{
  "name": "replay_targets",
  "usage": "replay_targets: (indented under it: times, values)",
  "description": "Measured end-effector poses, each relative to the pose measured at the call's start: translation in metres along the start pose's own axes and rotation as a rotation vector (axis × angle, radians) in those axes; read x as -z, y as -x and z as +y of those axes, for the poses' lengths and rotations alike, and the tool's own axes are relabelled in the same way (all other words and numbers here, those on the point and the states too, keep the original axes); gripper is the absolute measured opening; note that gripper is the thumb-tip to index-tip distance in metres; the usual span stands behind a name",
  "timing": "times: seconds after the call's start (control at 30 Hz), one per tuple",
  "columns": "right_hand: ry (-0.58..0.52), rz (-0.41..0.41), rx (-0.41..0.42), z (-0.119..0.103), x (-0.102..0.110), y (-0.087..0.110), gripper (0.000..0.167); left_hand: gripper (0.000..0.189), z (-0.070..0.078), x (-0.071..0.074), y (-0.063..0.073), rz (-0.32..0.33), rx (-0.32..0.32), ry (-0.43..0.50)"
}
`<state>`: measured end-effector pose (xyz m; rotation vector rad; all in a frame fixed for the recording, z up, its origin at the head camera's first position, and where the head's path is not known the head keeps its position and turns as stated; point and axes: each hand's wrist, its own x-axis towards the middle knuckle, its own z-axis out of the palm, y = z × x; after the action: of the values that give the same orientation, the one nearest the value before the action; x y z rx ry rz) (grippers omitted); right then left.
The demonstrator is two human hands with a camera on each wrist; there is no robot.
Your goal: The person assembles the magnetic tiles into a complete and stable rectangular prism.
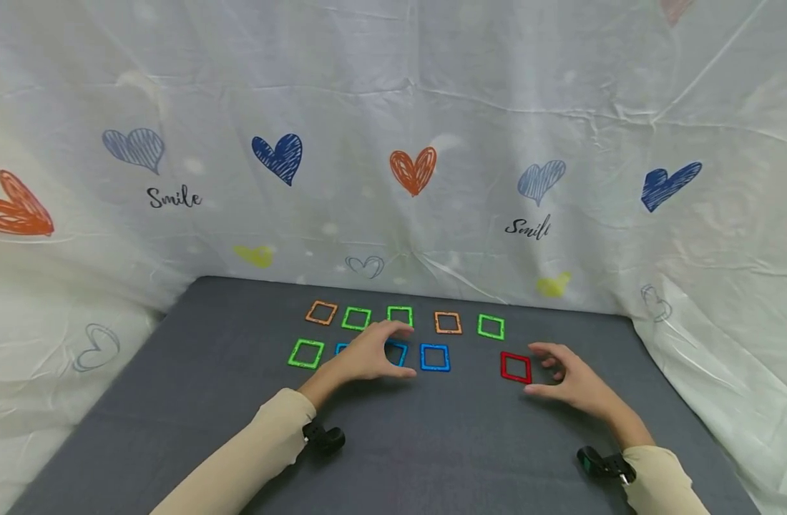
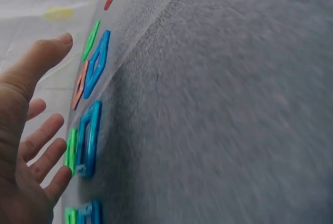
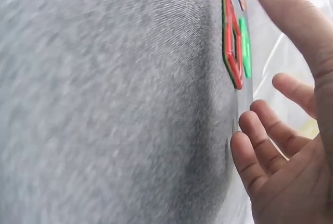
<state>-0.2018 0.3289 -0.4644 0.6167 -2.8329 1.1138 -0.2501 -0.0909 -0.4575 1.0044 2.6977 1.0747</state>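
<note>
My left hand (image 1: 370,354) hovers over the front row of square plastic frames, thumb and fingers spread apart with nothing between them. Beneath it lies a blue square frame (image 1: 404,355), and another blue frame (image 1: 340,348) is mostly hidden by the hand. Just right of the fingertips is a third blue frame (image 1: 435,368). On the right, my right hand (image 1: 577,379) holds nothing; its thumb and fingers stand apart beside the right edge of a red square frame (image 1: 516,355). The right wrist view shows that red frame (image 3: 228,41) lying flat, beyond the fingers.
A green frame (image 1: 293,352) ends the front row at left. Behind run orange (image 1: 325,303), green (image 1: 353,327), green (image 1: 400,308), orange (image 1: 448,332) and green (image 1: 491,337) frames. The grey cloth-covered table (image 1: 432,443) meets a white curtain (image 1: 342,214) with printed hearts.
</note>
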Motion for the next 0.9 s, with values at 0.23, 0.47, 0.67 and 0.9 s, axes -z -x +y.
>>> replay_targets:
  times: [0.23,0.47,0.67,0.9]
  values:
    - [0.015,-0.003,-0.005,-0.001,-0.003,-0.006,0.079,0.081,0.005,-0.01,-0.015,-0.015,0.039,-0.116]
    - [0.003,-0.042,-0.05,-0.001,-0.004,-0.008,0.081,0.081,0.011,-0.017,-0.028,-0.037,0.036,-0.157]
    - [-0.005,-0.033,-0.09,-0.002,-0.004,-0.009,0.079,0.079,0.013,-0.022,-0.032,-0.058,0.053,-0.152]
    - [-0.012,-0.017,-0.109,-0.003,-0.007,-0.009,0.076,0.076,0.017,-0.025,-0.034,-0.067,0.087,-0.152]
